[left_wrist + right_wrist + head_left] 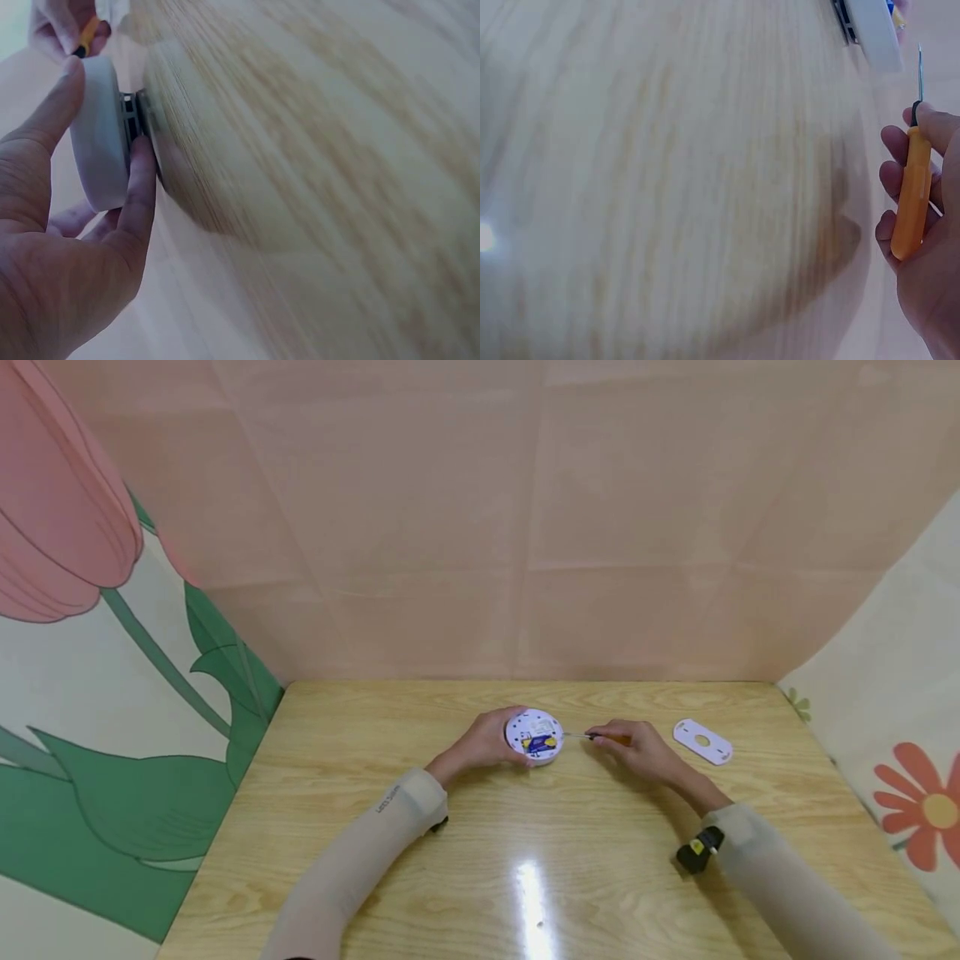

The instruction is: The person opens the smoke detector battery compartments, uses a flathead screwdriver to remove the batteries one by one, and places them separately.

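A plain pinkish-tan backdrop (517,518) rises behind the work, flanked by a tulip-print hanging (75,802) on the left and a flower-print hanging (907,693) on the right. Before it, a person in pale sleeves (360,843) works over a glossy wood-grain surface (375,718). The left hand (486,739) has its grip closed around the edge of a round white device (534,737) near the far middle of the surface, thumb on one side and fingers opposite; its slotted dark side faces down, and whether it touches the wood cannot be told. The right hand (645,752) has its fingers curled about the orange handle of a slim screwdriver (910,191), whose metal tip sits just beside the device's rim; contact is too fine to make out. Beyond that hand, to the right, lies a white plate (692,736) with a central hole. A small blue-and-yellow insert (538,744) shows in the device's upward face.
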{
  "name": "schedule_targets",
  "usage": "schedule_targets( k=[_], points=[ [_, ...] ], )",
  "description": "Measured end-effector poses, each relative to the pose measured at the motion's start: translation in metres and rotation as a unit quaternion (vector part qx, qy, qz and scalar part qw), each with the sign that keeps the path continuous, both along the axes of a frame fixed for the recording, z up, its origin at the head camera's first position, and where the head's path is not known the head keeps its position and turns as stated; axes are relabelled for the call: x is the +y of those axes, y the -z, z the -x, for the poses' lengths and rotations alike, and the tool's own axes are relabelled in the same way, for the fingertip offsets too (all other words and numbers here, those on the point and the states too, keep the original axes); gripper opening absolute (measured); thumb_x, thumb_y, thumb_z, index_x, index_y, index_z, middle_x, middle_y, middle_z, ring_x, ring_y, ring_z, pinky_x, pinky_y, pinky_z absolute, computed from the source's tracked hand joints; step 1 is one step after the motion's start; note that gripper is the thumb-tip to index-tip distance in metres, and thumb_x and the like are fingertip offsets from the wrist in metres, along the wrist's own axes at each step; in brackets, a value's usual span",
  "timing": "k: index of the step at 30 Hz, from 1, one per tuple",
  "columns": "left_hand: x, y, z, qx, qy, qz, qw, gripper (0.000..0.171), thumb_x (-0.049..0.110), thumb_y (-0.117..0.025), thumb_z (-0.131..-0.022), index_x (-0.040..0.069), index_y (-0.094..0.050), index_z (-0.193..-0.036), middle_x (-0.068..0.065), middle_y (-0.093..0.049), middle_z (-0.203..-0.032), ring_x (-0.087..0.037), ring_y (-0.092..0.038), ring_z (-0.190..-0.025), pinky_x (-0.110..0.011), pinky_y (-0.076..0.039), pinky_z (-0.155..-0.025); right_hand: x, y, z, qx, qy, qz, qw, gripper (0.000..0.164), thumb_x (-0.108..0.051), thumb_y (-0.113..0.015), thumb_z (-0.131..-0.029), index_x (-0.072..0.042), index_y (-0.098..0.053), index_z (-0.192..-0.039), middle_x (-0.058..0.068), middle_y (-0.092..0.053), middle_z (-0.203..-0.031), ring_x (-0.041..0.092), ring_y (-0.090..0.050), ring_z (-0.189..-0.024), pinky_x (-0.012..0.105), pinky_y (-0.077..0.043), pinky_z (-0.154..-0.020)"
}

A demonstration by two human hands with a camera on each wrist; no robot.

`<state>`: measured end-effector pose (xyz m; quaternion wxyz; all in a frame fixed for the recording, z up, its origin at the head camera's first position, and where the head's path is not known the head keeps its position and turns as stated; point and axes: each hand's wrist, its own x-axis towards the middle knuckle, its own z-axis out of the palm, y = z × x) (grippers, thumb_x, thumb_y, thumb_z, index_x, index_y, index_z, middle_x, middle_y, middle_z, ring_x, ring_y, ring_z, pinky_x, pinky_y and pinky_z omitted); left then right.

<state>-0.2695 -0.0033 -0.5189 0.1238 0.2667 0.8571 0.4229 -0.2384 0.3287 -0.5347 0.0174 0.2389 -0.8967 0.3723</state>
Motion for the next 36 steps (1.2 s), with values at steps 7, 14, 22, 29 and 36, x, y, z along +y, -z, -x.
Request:
schedule_targets(
  k=[7,14,22,29,36],
  points=[
    [0.001,-0.001,-0.001,0.009,0.001,0.004,1.0000,0.106,0.025,-0.103,-0.070,0.005,-0.047,-0.158,-0.014,-0.054,-0.157,-0.030,-0.051,-0.146,-0.042,-0.038,-0.123,0.006,-0.009,0.003,0.021,0.003,-0.003,1.000,0.021,-0.011,-0.073,-0.101,-0.011,-0.080,-0.121,0.004,-0.080,-0.104,0.007,-0.065,-0.087,0.022,-0.052,-0.074],
    [0.000,0.000,-0.001,0.028,0.000,0.026,0.9993,0.108,0.029,-0.103,-0.069,0.005,-0.046,-0.159,-0.012,-0.054,-0.158,-0.029,-0.051,-0.145,-0.040,-0.040,-0.122,0.012,-0.020,0.007,0.053,-0.021,0.002,0.998,0.021,-0.005,-0.074,-0.099,-0.004,-0.079,-0.119,0.012,-0.079,-0.097,0.010,-0.058,-0.071,0.024,-0.045,-0.060],
    [-0.003,-0.003,-0.005,0.016,-0.003,0.030,0.9994,0.109,0.027,-0.102,-0.071,0.005,-0.044,-0.160,-0.013,-0.051,-0.160,-0.030,-0.048,-0.148,-0.041,-0.037,-0.124,0.022,-0.026,0.010,0.058,-0.035,-0.016,0.998,0.022,-0.004,-0.071,-0.101,0.000,-0.077,-0.121,0.013,-0.078,-0.097,0.006,-0.048,-0.061,0.024,-0.042,-0.053],
    [-0.007,-0.003,-0.006,0.013,-0.010,0.032,0.9993,0.103,0.028,-0.101,-0.073,0.008,-0.048,-0.158,-0.011,-0.060,-0.152,-0.025,-0.060,-0.135,-0.038,-0.045,-0.117,0.028,-0.031,0.009,0.062,-0.037,-0.027,0.997,0.022,-0.004,-0.071,-0.101,0.000,-0.078,-0.121,0.013,-0.078,-0.099,0.005,-0.051,-0.065,0.025,-0.043,-0.055],
    [-0.009,-0.005,-0.010,-0.009,-0.020,-0.003,0.9998,0.090,0.020,-0.100,-0.074,0.012,-0.056,-0.152,-0.009,-0.069,-0.138,-0.022,-0.070,-0.115,-0.030,-0.056,-0.099,0.033,-0.034,0.008,0.082,-0.046,-0.026,0.995,0.021,-0.001,-0.071,-0.099,-0.001,-0.079,-0.119,0.011,-0.077,-0.093,0.002,-0.046,-0.061,0.024,-0.040,-0.051]
  ],
)
